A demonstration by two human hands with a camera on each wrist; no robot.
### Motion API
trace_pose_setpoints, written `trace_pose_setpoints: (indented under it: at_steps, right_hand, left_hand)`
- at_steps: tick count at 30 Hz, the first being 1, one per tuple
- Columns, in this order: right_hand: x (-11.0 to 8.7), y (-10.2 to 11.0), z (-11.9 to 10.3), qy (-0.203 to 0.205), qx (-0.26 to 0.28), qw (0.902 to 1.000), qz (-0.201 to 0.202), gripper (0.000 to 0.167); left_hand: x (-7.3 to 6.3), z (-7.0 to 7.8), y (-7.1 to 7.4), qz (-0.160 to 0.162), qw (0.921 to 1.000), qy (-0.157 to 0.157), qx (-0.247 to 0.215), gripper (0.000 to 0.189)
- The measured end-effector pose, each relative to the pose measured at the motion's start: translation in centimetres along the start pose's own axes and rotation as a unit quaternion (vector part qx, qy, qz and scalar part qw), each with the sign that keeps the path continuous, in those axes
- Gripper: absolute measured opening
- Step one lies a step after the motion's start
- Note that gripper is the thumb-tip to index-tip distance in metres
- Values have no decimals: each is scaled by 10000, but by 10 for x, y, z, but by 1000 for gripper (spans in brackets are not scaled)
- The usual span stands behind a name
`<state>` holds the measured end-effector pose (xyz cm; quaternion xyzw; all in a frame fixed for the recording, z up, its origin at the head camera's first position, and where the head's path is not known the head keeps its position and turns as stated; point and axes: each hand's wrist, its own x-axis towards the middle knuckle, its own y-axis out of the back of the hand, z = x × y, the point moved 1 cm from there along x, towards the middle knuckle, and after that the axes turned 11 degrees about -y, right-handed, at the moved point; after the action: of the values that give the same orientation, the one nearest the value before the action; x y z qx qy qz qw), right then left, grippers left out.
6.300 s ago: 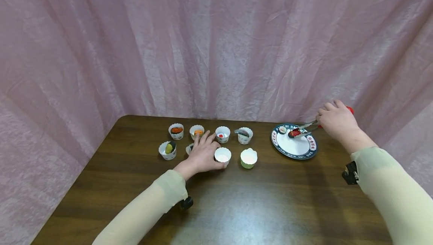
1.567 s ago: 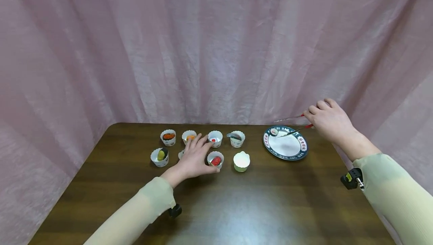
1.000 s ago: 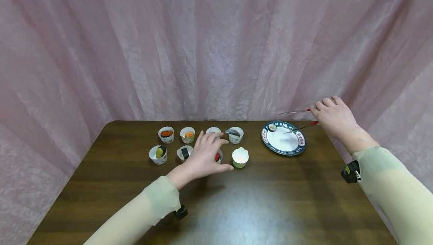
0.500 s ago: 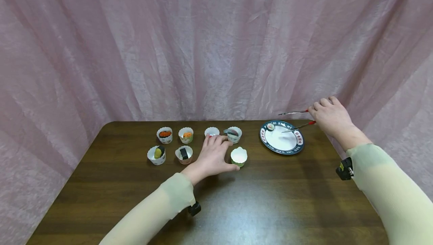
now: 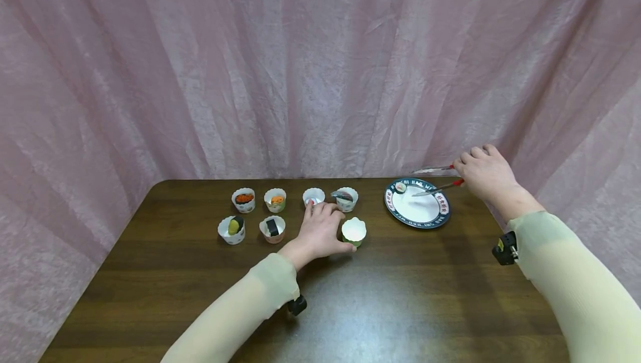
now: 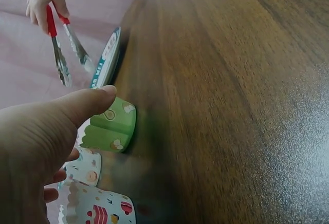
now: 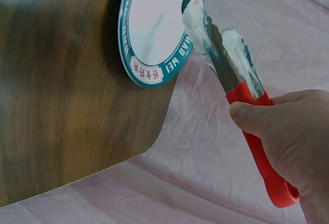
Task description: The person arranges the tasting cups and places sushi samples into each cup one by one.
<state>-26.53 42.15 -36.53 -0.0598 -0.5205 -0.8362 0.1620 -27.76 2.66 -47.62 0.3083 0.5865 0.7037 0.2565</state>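
My left hand (image 5: 320, 233) is spread beside the green paper cup (image 5: 354, 234), thumb at its near side and fingers at its far side; whether they touch it is unclear. That cup looks white and bare inside. Higher up on the right, my right hand (image 5: 486, 172) grips the red handles of metal tongs (image 7: 247, 126), whose arms are parted with nothing between them. Their tips hover over a white plate (image 5: 415, 207) with a dark blue-green lettered rim. A small sushi roll (image 5: 400, 187) lies at the plate's upper left. My left hand covers the cup holding red-topped sushi.
Several patterned paper cups stand in two rows: orange-red roe sushi (image 5: 244, 199), orange-topped sushi (image 5: 277, 200), a cup with a little red inside (image 5: 314, 195), silvery fish sushi (image 5: 343, 196), yellow-green sushi (image 5: 234, 226) and black-wrapped sushi (image 5: 272, 227). A pink curtain (image 5: 280, 73) hangs behind the table.
The red-topped sushi went from the tongs on the plate into a cup. My left hand then moved right to the green cup. The tongs stayed above the plate, arms spread.
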Motion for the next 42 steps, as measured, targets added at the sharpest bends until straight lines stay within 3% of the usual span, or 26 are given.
trace_pose_setpoints:
  at_steps: [7,16,42]
  right_hand:
    - [1,2,-7,-24,91,9996,-259,47]
    - [9,5,-21,-49,196,9994,-288,37]
    - [23,-16,-33,-286,185,9970,-698,35]
  left_hand:
    - [5,2,-5,-48,10000,82,21,75]
    - [7,3,-11,-99,9998,183,6,74]
    - [10,4,-19,107,9998,140,-133,67]
